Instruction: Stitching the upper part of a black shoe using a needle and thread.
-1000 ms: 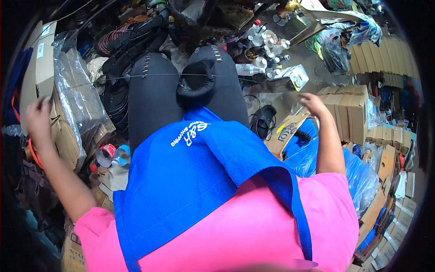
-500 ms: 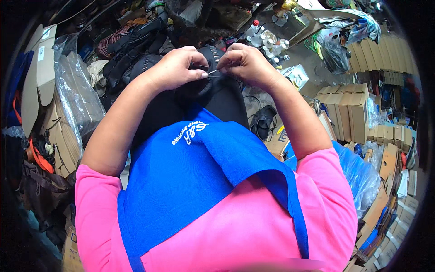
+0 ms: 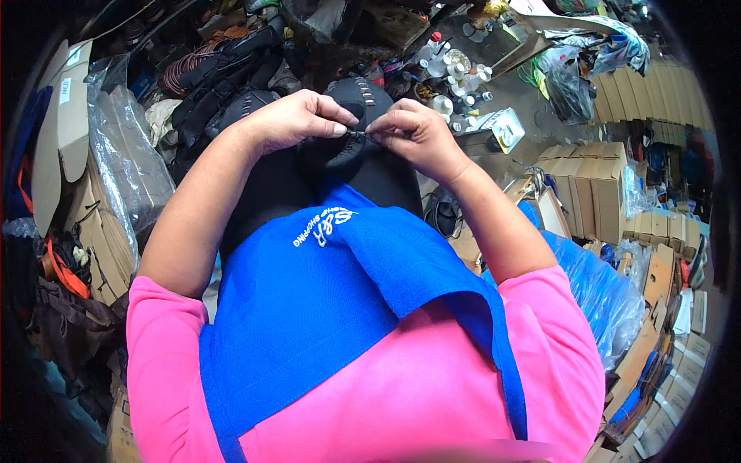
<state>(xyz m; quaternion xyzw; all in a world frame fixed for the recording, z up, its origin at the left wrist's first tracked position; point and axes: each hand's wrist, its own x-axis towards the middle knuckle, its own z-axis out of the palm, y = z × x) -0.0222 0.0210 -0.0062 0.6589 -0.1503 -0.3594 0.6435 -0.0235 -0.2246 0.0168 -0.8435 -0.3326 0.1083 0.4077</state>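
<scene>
On my lap lies a black fabric shoe upper (image 3: 373, 113) with a row of light stitches or lacing loops along it. My left hand (image 3: 293, 121) is over its near left side, thumb and forefinger pinched together. Facing it, my right hand (image 3: 423, 140) is pinched too, the fingertips a short gap from the left ones. Between both pinches stretches a short, thin dark thread (image 3: 357, 133), just above the black piece. Its ends are hidden in my fingers. A second black piece with similar stitches (image 3: 248, 100) sits to the left.
Dark bags and cloth (image 3: 212, 100) are heaped at the far left. Several plastic bottles (image 3: 455, 65) stand beyond my right hand, near a white container (image 3: 503, 127). Cardboard boxes (image 3: 590, 185) and blue plastic sheeting (image 3: 594, 285) fill the right. Plastic-wrapped cardboard (image 3: 127, 154) leans at the left.
Both hands have shifted; the right has come lower and nearer me. A thin, pale needle-like piece showed between the fingertips before; now a dark thread shows there. More of the black upper is uncovered.
</scene>
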